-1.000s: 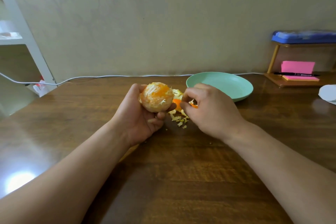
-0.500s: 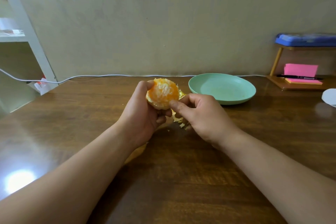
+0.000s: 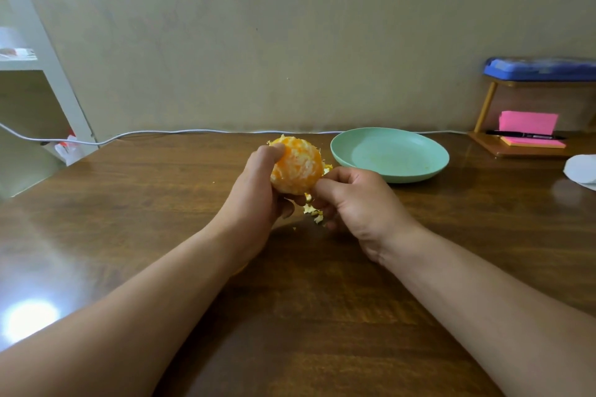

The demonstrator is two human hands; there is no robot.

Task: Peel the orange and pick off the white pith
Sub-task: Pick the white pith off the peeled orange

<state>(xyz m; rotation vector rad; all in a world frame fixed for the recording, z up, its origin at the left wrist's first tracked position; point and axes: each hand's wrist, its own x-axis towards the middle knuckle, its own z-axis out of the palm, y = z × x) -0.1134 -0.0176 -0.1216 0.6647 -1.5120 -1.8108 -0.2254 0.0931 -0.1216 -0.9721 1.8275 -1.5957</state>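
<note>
brown wooden table [image 3: 161,203] with a glossy top runs up to a plain beige wall; the orange [image 3: 298,167] is held just above the table near its middle, peeled, with patches of white pith over the flesh; the left hand [image 3: 258,200] grips it from the left and from below, thumb curled over the top left of the fruit; the right hand [image 3: 358,203] comes in from the right with its fingers curled, thumb and forefinger pinching narrowly at the lower right side of the orange; whether a shred of pith sits between them i cannot tell; small pith scraps [image 3: 314,214] lie on the table just under and between the two hands; a pale green plate [image 3: 419,171] stands just to the right of the orange and a little farther back; a white cable [image 3: 161,132] runs along the far edge of the table; far right, a low wooden stand [image 3: 516,151] carries pink sticky notes [image 3: 529,122] and a black pen [image 3: 525,136], with a blue case [image 3: 541,68] on its upper level; a white shelf [image 3: 48,58] stands at far left
</note>
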